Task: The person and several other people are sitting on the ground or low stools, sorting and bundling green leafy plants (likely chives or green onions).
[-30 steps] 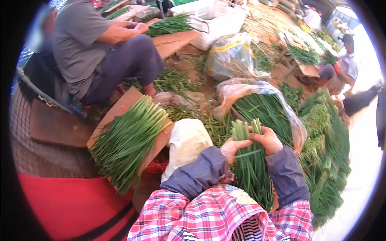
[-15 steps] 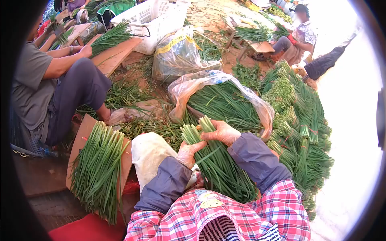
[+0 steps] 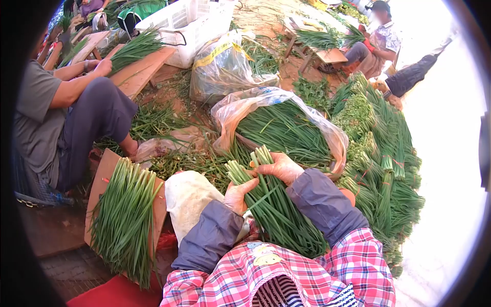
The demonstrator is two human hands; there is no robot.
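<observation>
Lower end of the chive bundle (image 3: 276,210) runs behind the plaid sleeves (image 3: 286,276), tips not visible. Left hand (image 3: 239,193) palm and most fingers are behind the stalks; right hand (image 3: 279,168) fingertips are tucked in too. Seated person in the grey shirt (image 3: 36,117) is cut by the lens edge at left. Contents of the far plastic bag (image 3: 225,66) unclear through the film. Person in the patterned shirt (image 3: 381,41) at top right is small and blown out. White basket (image 3: 189,25) is cropped at the top.
</observation>
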